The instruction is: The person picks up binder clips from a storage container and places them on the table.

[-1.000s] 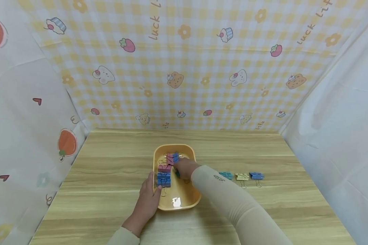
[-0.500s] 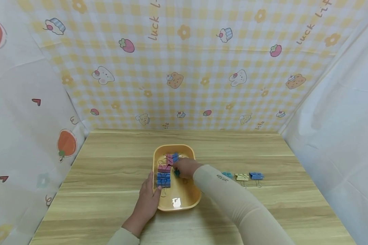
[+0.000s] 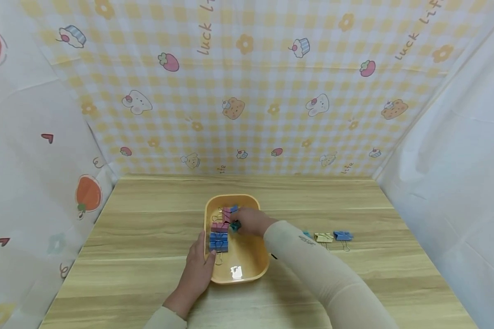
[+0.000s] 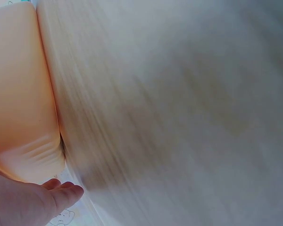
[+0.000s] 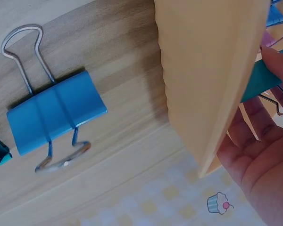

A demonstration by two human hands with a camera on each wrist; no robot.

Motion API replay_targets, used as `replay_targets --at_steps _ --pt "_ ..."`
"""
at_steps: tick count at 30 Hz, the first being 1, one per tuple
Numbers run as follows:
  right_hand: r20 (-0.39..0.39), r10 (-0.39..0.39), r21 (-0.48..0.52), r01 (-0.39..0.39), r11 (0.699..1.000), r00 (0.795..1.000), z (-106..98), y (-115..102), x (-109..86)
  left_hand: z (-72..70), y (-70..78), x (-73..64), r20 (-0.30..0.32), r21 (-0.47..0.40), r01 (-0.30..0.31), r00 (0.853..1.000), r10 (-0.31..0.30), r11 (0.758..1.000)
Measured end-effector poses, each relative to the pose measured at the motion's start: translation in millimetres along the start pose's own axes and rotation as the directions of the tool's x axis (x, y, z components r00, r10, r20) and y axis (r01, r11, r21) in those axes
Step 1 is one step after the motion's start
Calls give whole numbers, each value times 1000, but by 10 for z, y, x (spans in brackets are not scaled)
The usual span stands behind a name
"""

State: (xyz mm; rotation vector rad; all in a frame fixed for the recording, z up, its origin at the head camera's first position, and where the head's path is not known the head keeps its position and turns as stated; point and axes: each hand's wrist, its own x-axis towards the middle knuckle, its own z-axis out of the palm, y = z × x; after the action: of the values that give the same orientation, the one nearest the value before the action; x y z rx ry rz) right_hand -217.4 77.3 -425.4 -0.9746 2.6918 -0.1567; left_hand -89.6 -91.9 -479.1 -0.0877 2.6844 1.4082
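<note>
My left hand [image 3: 198,265] holds the left side of a yellow plastic tray [image 3: 247,278], its thumb over the rim and its fingers along the outer wall. In the left wrist view those fingers lie beside the tray's end. Inside the tray, my right hand [image 3: 252,221] pinches a green binder clip [image 5: 262,82] between thumb and fingers. The green clip sits close to a pink binder clip [image 3: 219,227] in the head view. Two blue binder clips [image 3: 218,246] lie below the pink one, near my left thumb. Another pink clip [image 3: 227,214] and a partly hidden blue clip [image 3: 234,209] are further back.
On the table right of the tray lie a yellow binder clip [image 3: 323,237], a blue one [image 3: 343,236] and a teal one [image 3: 307,234] partly behind my right sleeve. The right wrist view shows a bright blue clip [image 5: 56,112] near the tray. A patterned cloth [image 3: 247,91] hangs behind.
My right hand has moved slightly back in the tray, bringing the green binder clip closer to the pink clips. It covers more of the rear blue clip. My left hand stays on the tray.
</note>
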Motion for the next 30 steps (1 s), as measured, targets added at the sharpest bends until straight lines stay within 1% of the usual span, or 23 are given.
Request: replay_targets --at_steps 4,8,10,16,21,23,30 --pt "-6 -9 4 9 1000 1000 -71 -11 -65 0 3 0 1 -3 3 1000 -3 1000" --pt "-14 24 19 -24 1000 1000 -152 -23 -135 -4 11 1 10 -6 21 1000 -21 1000" --pt "-30 40 26 -39 999 999 -184 -13 -164 -6 16 0 14 -10 23 1000 -23 1000" --pt "-72 46 60 -41 997 996 -260 48 -252 -12 36 -12 7 -11 11 1000 -11 1000" --pt "-82 77 92 -70 993 994 -320 96 -349 -16 49 -18 7 -6 14 1000 -14 1000" --pt "-97 87 98 -77 992 992 -345 112 -388 -16 52 -18 7 -9 17 1000 -17 1000" --pt "-173 79 97 -63 993 982 -429 182 -523 -4 29 -4 4 -3 16 1000 -15 1000"
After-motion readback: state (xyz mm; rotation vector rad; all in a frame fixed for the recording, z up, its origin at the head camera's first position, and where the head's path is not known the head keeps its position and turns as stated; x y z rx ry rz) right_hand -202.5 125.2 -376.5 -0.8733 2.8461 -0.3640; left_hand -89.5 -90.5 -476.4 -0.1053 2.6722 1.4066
